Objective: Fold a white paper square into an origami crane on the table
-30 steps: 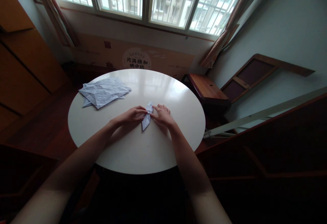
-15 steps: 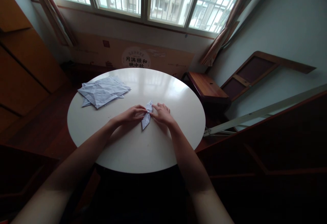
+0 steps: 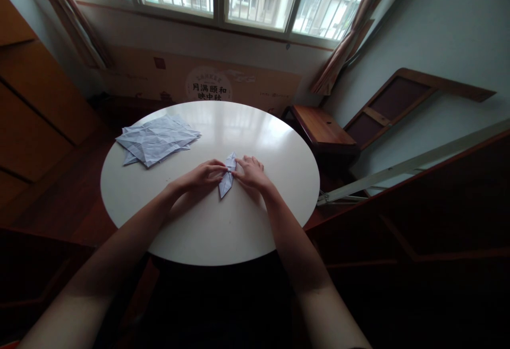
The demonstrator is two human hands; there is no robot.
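Note:
A small folded piece of pale paper (image 3: 227, 180), long and pointed at both ends, lies near the middle of the round white table (image 3: 279, 200). My left hand (image 3: 203, 173) pinches its left side with curled fingers. My right hand (image 3: 250, 171) presses and pinches its right side, fingers bent over the fold. Both hands meet at the paper's middle, and part of the paper is hidden under the fingertips.
A loose stack of creased pale paper sheets (image 3: 155, 139) lies at the table's far left. A dark wooden stool (image 3: 321, 134) stands to the right of the table. A cardboard panel with printed characters (image 3: 207, 86) leans under the window. Wooden cabinets (image 3: 35, 99) line the left wall.
Both hands stay on the folded paper with hardly any movement. The whole scene has slid slightly up and left in the picture as my head tilted.

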